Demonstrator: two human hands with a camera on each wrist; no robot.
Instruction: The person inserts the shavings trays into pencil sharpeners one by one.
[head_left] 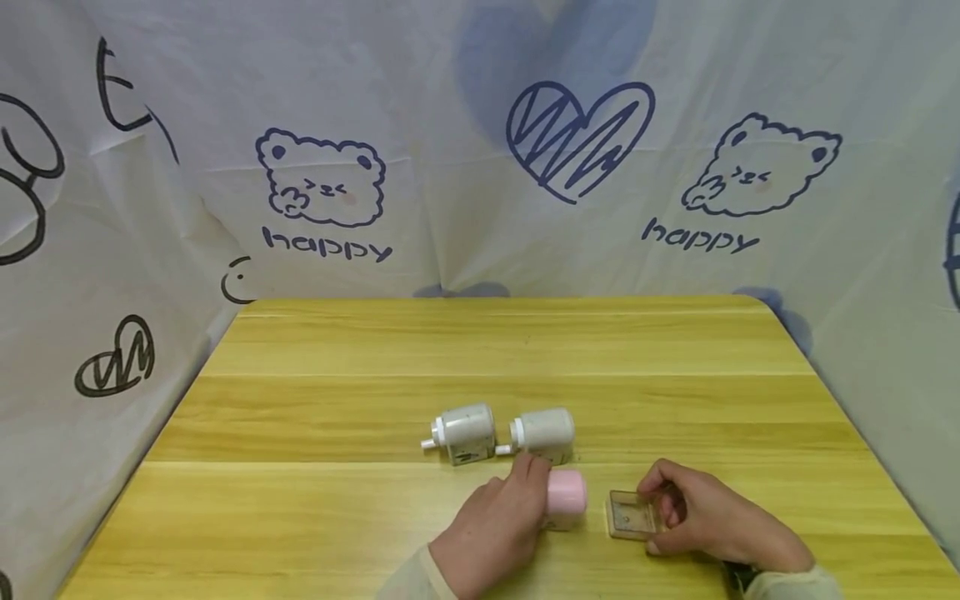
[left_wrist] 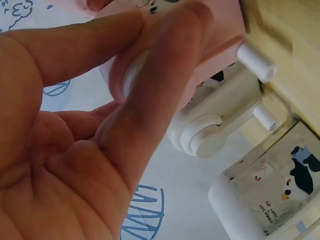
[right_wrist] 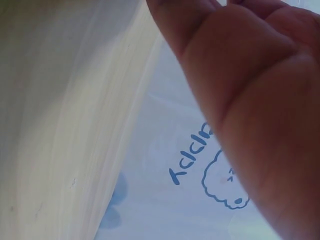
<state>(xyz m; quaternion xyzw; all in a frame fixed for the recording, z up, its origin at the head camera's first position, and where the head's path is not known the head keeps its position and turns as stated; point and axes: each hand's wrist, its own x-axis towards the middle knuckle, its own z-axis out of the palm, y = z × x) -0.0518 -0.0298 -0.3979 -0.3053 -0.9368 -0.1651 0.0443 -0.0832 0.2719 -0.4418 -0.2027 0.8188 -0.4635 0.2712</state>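
Observation:
My left hand grips a pink crank pencil sharpener on the table. In the left wrist view its fingers lie along both sides of the pink body, and a white crank knob sticks out. To the right, my right hand pinches a small see-through brownish drawer between thumb and fingers, a short gap away from the pink sharpener. In the right wrist view the hand shows in part and the drawer is hidden.
Just beyond my left hand stand two white crank sharpeners, one on the left and one nearer the middle, knobs pointing left. Panda pictures show on one white side. A white cloth with drawings hangs behind the wooden table.

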